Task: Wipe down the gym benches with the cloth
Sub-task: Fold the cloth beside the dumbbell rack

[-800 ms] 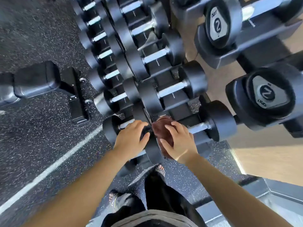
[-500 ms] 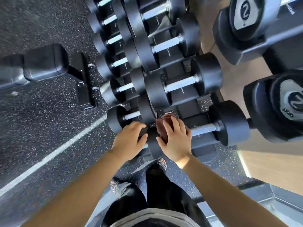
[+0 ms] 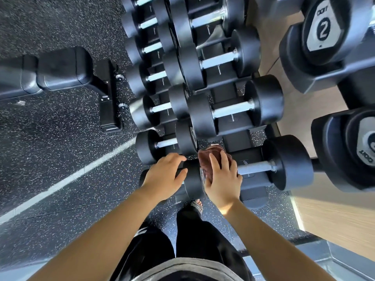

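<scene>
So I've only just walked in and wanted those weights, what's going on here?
A person stands over the dumbbell rack, cleaning. Their right hand presses a brown cloth with flat fingers against the nearest dumbbell, at the inner end of its handle. The left hand rests on the black head beside it. The bench sits off to the left, with no hand on it.

**Cloth on the dumbbells, bench untouched**

The right hand (image 3: pixel 222 179) presses a brown cloth (image 3: pixel 207 159) with spread fingers onto the inner head of the nearest dumbbell (image 3: pixel 288 163) on the rack. The left hand (image 3: pixel 162 177) rests just beside it, thumb against that same black head. A padded bench (image 3: pixel 60 67) stands well apart to the left on the speckled floor (image 3: pixel 50 159). At upper right, a dumbbell end (image 3: pixel 322 29) is marked 2.
</scene>
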Tool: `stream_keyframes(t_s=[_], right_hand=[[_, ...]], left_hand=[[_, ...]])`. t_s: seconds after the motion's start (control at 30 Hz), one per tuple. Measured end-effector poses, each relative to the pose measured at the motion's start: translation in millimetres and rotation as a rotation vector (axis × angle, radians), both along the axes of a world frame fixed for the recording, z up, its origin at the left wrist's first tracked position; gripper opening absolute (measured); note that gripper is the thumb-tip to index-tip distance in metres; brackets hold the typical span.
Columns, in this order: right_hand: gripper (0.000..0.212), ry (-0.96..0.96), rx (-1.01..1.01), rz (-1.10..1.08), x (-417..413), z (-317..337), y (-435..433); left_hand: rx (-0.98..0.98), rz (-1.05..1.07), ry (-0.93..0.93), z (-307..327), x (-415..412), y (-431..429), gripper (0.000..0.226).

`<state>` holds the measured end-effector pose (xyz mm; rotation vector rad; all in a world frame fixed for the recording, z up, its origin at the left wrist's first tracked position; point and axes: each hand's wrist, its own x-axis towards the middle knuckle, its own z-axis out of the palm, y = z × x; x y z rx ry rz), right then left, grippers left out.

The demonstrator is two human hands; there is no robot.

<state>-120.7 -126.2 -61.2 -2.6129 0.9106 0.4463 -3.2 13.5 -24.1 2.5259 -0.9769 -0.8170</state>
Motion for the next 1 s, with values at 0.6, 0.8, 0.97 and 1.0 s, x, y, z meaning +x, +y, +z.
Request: stream_keyframes(t_s=[0.6, 0.8, 0.97, 1.0], right_hand=[[0.055, -0.273, 0.416, -0.008, 119, 51, 218], [0.051, -0.226, 0.537, 0.094, 209, 50, 331], [0.047, -0.274, 0.665, 0.178, 272, 58, 398], [0.047, -0.278, 0.669, 0.205, 282, 60, 407]], left_hand=[[-0.117, 0.092, -0.038, 36, 98, 251, 0.040], [-0.054, 0.257, -0.079, 51, 154, 383, 0.038], [0.018, 0.405, -0.097, 59, 177, 457, 0.039], [0.020, 0.437, -0.100, 60, 181, 467, 0.038]])
